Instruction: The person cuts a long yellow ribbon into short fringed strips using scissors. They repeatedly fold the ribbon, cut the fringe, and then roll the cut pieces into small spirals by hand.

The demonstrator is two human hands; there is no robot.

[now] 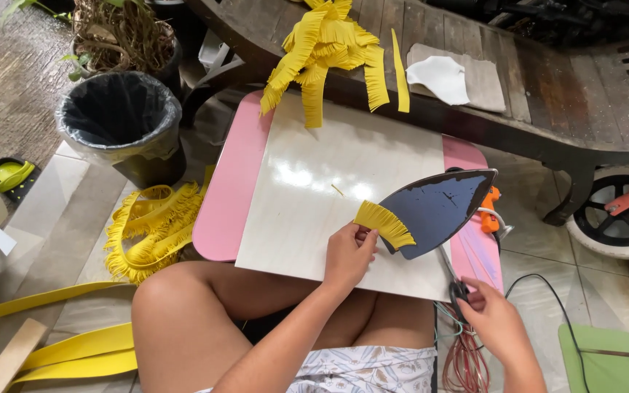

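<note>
Head view, frame centre: I see the left hand (349,255) with fingers pinched on a fringed yellow foam strip (384,223), pressing it against the dark, flat, pointed soleplate of an upturned iron (438,209). The iron stands on a glossy pale board (314,196) over a pink tabletop (231,189). Lower right: the right hand (493,320), fingers curled around scissors (456,287), wrist bent inward.

Left hand (347,255) raised, fingers pinched, right hand (493,316) lower, fingers curled
</note>
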